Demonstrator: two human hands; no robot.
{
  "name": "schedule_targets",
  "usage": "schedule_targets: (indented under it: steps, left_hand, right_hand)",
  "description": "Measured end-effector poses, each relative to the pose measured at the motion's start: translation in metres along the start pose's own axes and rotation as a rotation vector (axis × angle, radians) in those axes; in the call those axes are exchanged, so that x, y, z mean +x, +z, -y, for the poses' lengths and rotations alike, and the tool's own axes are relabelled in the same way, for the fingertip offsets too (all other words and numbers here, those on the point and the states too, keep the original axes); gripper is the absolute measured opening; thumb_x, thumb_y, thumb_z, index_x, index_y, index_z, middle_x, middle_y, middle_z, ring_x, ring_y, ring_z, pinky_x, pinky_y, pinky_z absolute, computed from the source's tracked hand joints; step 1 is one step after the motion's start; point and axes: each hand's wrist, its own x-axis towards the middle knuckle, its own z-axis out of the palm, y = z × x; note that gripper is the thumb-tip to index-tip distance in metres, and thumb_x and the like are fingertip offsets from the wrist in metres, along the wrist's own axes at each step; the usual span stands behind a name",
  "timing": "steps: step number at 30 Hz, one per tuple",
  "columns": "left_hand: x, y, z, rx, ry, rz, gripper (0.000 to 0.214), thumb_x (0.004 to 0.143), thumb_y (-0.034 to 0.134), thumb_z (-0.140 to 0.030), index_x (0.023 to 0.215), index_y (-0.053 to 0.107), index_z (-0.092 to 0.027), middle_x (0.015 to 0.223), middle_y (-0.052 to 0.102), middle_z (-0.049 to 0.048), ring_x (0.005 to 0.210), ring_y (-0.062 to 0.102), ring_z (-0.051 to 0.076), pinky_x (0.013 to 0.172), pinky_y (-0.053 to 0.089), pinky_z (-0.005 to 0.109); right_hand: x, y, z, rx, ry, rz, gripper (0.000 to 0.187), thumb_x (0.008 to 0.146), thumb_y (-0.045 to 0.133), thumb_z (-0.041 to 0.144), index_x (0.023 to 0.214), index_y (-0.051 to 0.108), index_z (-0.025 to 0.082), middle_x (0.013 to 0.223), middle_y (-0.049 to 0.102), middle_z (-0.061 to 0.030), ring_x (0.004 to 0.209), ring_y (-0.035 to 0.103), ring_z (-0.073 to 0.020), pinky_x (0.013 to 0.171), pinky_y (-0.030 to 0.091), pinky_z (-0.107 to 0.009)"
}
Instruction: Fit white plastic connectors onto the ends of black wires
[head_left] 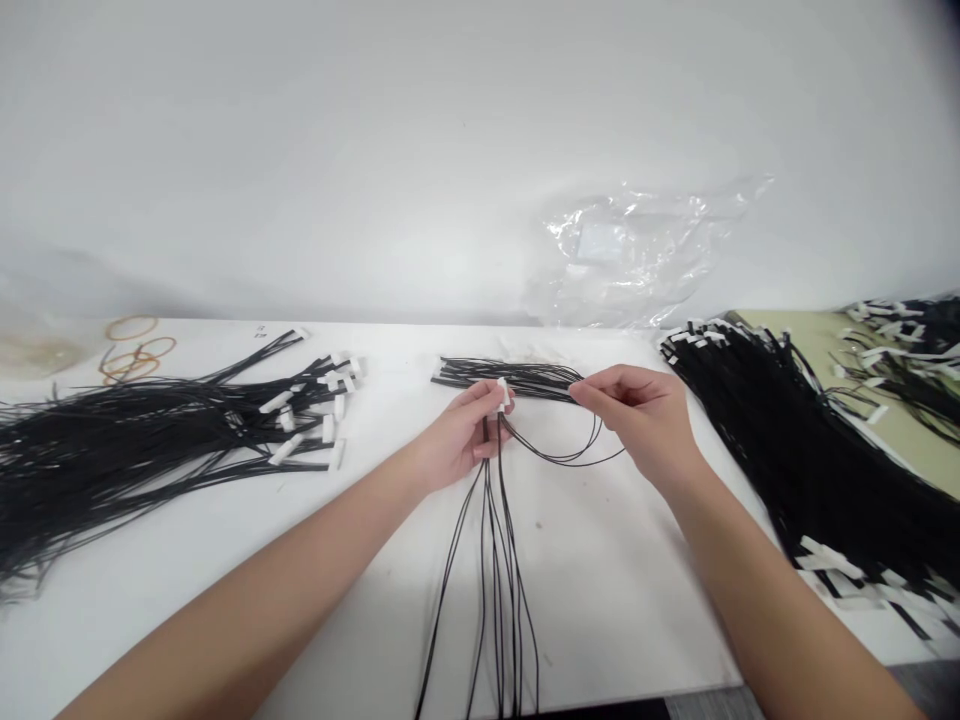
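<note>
My left hand (461, 432) is closed round several thin black wires (499, 580) with white connectors at their top ends; the wires hang down toward me over the white table (615, 590). My right hand (645, 415) pinches one black wire whose slack loops (570, 455) back to the left hand. Just behind both hands lies a small flat bundle of black wires (502, 376).
A large pile of black wires with white connectors (150, 430) lies at the left, with several rubber bands (135, 350) behind it. Another big pile (795, 440) spreads at the right, more wires (900, 350) beyond it. A crumpled clear plastic bag (630, 260) rests against the white wall.
</note>
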Motion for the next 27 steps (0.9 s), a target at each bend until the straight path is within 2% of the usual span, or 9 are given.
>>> schedule_targets:
  steps: [4, 18, 27]
  left_hand:
    - [-0.0009, -0.0003, -0.0006, 0.017, -0.006, 0.027, 0.025, 0.076, 0.063, -0.038, 0.082, 0.050, -0.018, 0.083, 0.042, -0.0018, 0.053, 0.051, 0.003, 0.029, 0.021, 0.010]
    - [-0.0023, 0.0005, -0.0023, 0.038, -0.017, 0.067, 0.022, 0.077, 0.061, -0.036, 0.082, 0.053, -0.017, 0.084, 0.042, -0.0010, 0.054, 0.053, 0.003, 0.028, 0.022, 0.011]
    - [-0.0022, 0.0002, -0.0021, 0.036, -0.015, 0.050, 0.024, 0.075, 0.064, -0.038, 0.082, 0.053, -0.017, 0.086, 0.046, 0.0000, 0.055, 0.053, 0.004, 0.029, 0.021, 0.011]
  right_hand:
    - [-0.0015, 0.0028, -0.0016, -0.103, -0.007, 0.002, 0.021, 0.063, 0.072, 0.034, 0.061, 0.064, 0.015, 0.047, 0.036, 0.0039, 0.046, 0.025, -0.0035, 0.041, 0.019, -0.021]
    - [-0.0018, 0.0019, -0.0035, -0.168, -0.051, 0.016, 0.022, 0.065, 0.070, 0.036, 0.063, 0.064, 0.015, 0.048, 0.033, 0.0038, 0.047, 0.025, -0.0042, 0.041, 0.021, -0.020]
    - [-0.0007, -0.0066, -0.0022, -0.323, -0.112, 0.128, 0.014, 0.068, 0.068, 0.031, 0.068, 0.067, 0.017, 0.050, 0.035, 0.0034, 0.049, 0.029, -0.0053, 0.044, 0.026, -0.021]
